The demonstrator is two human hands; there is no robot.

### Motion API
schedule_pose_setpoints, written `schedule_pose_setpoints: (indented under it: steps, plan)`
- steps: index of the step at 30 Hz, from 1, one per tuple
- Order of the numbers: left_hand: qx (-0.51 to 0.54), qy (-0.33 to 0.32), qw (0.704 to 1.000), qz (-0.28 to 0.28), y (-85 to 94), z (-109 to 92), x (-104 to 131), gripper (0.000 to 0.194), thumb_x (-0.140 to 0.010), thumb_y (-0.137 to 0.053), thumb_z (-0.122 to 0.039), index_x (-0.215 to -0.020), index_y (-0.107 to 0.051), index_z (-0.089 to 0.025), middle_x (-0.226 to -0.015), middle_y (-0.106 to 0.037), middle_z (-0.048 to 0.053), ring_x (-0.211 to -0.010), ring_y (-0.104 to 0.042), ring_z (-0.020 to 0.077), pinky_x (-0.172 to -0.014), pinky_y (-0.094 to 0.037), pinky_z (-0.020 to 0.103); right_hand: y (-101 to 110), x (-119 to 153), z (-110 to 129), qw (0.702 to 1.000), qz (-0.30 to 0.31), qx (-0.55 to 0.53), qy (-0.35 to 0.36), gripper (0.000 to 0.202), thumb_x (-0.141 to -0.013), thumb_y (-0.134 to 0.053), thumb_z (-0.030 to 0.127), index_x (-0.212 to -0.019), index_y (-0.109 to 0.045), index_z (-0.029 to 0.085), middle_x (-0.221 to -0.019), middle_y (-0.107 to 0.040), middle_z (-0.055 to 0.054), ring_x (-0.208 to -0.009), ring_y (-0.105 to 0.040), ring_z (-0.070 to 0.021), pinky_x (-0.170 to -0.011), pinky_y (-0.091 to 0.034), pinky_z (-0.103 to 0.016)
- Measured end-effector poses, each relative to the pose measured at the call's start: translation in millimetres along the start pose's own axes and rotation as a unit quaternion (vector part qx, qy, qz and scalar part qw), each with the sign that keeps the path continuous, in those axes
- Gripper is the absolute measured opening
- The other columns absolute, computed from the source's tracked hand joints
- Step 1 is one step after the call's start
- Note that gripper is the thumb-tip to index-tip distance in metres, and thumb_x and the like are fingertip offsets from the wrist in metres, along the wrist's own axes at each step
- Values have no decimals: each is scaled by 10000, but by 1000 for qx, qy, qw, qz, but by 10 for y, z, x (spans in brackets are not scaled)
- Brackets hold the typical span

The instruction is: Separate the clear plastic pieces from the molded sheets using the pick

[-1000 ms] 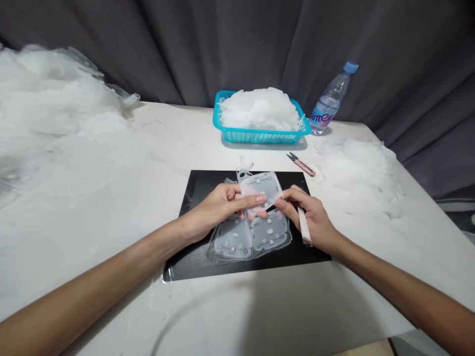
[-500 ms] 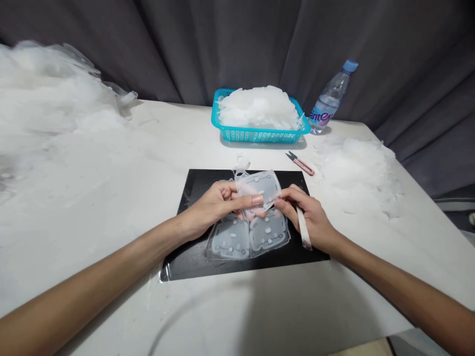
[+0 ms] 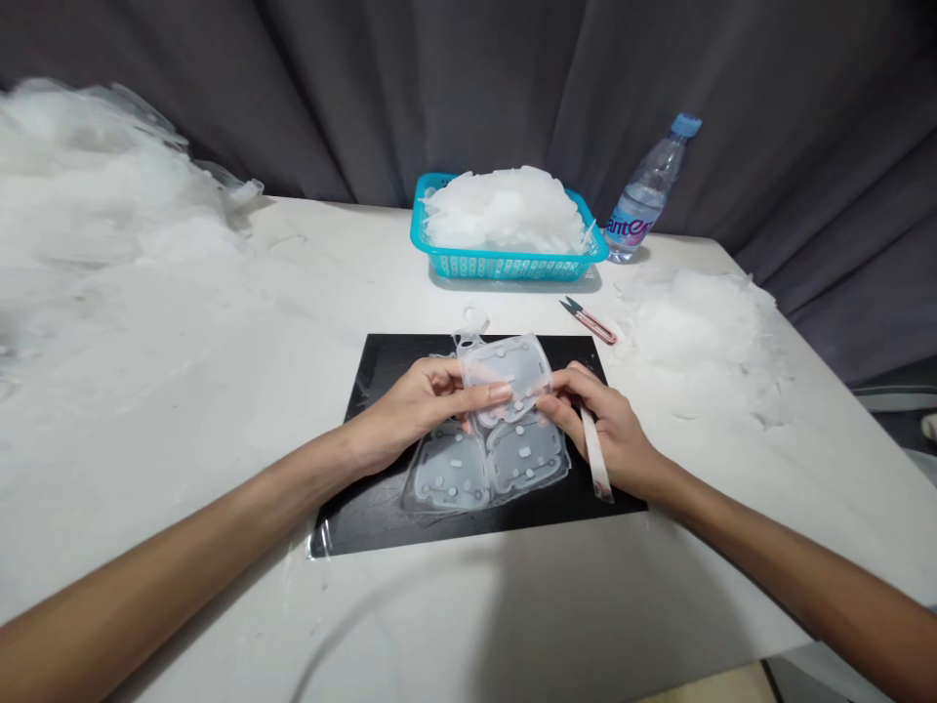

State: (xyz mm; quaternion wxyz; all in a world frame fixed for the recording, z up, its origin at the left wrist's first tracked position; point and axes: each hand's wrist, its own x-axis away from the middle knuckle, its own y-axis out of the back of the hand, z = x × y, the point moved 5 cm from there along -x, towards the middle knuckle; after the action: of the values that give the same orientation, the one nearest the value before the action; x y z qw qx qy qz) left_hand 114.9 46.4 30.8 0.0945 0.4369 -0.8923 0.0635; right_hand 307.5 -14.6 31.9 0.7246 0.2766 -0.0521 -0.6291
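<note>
A translucent, rubbery moulded sheet [image 3: 523,474] with several rounded panels bearing small raised bumps and slots lies over a black mat [image 3: 358,508]. Its upper panel is lifted, and thin ragged flash hangs at the upper left edge. My left hand [image 3: 421,410] is closed on that panel, thumb on top and fingers partly seen through it. At the panel's right edge, my right hand [image 3: 611,420] pinches with thumb and forefinger. A narrow, flat whitish strip-like tool [image 3: 596,464] is tucked in the same hand, sticking out toward me; its other end is hidden.
Pink-handled thread snips [image 3: 590,320] lie beyond the mat. Behind them stands a blue basket [image 3: 512,266] heaped with translucent pieces, beside a water bottle [image 3: 645,205]. A large translucent heap [image 3: 95,186] is at left, a smaller pile [image 3: 703,342] at right. A dark curtain [image 3: 498,78] hangs behind.
The view has shifted slightly. Both hands keep their hold on the upper panel, which has changed its tilt a little; less of my left fingers shows beneath it.
</note>
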Motion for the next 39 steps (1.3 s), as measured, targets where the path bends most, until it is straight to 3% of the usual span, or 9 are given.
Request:
schedule_pose_setpoints:
  steps: [7, 13, 20, 26, 30, 33, 36, 39]
  plan:
    - [-14, -4, 1000, 0, -5, -12, 2, 291, -821, -833, -448, -792, -796, -161, -754, -721, 29, -661, -599, 121, -574, -455, 203, 1, -15, 39, 1000, -5, 4, 11, 228, -1056, -580, 429, -974, -669, 237, -811, -548, -6, -755, -525, -163, -701, -457, -298]
    - [-17, -5, 1000, 7, -26, -36, 8, 285, -830, -822, -451, -853, -802, -167, -792, -726, 25, -694, -603, 124, -594, -459, 199, 4, 0, 76, 1000, -6, 1, 28, 152, -1048, -607, 352, -962, -656, 236, -817, -504, 2, -759, -518, -154, -697, -448, -288]
    - [-28, 7, 1000, 12, -71, -1, 25, 379, -835, -804, -517, -849, -747, -142, -830, -741, 50, -741, -649, 171, -681, -498, 263, -20, 7, 52, 999, 3, 8, 31, 154, -1037, -622, 380, -1008, -670, 236, -833, -501, -5, -778, -532, -163, -709, -468, -294]
    - [-107, -52, 992, -39, -68, 48, 62, 354, -924, -725, -506, -1049, -661, -181, -971, -687, 31, -866, -629, 182, -784, -504, 286, 80, -32, -48, 996, -65, 52, -11, 185, -1027, -628, 382, -970, -702, 223, -828, -590, -23, -750, -550, -172, -703, -461, -313]
    - [-235, -134, 958, -101, -21, -5, 106, 372, -886, -778, -463, -1056, -585, -195, -1015, -629, 26, -939, -601, 191, -873, -494, 308, 178, -84, -222, 990, -102, 70, -67, 193, -998, -665, 404, -964, -710, 219, -777, -645, -13, -705, -543, -176, -673, -429, -317]
    - [-314, -177, 927, -102, 47, -36, 84, 193, -992, -650, -372, -989, -565, -199, -931, -607, 11, -848, -584, 169, -797, -476, 287, 204, -126, -282, 989, -87, 94, -81, 224, -990, -667, 442, -962, -708, 224, -793, -683, -19, -714, -550, -186, -670, -422, -324]
    - [-403, -226, 881, -99, 139, -91, 49, 131, -1057, -514, -277, -962, -568, -203, -925, -594, 23, -854, -579, 177, -800, -470, 295, 289, -150, -185, 986, -98, 133, -29, 299, -1045, -562, 487, -974, -697, 230, -867, -711, -45, -828, -584, -224, -782, -463, -380]
    - [-470, -260, 837, -104, 186, -165, 52, 177, -1074, -447, -247, -993, -599, -203, -1015, -611, 59, -964, -604, 214, -890, -487, 340, 429, -138, 2, 984, -120, 126, 47, 487, -1107, -332, 555, -1000, -689, 240, -950, -707, -66, -974, -600, -250, -980, -450, -468]
